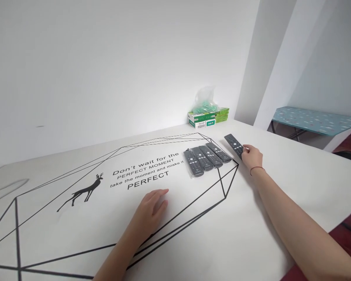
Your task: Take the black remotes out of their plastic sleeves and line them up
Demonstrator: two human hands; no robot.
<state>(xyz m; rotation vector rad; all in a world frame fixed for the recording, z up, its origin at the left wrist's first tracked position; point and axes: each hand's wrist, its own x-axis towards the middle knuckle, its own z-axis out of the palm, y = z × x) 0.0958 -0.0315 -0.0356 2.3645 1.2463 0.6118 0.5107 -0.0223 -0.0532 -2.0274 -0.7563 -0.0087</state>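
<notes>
My right hand [252,157] grips the lower end of a black remote control [233,143], whose buttons face up. To its left, several more black remote controls [204,158] lie side by side in a slanted row, and the leftmost seems to be in a clear plastic sleeve. My left hand [154,208] rests on or just over the printed white mat [84,230], fingers stretched out and thumb apart, holding nothing. It is nearest to the printed lettering, below and left of the row of remotes.
Green and white boxes [203,119] with a clear plastic bag [205,100] on top stand at the back against the wall. A loop of pale cord [13,184] lies at the far left. A blue patterned folding table [316,120] stands beyond the right edge.
</notes>
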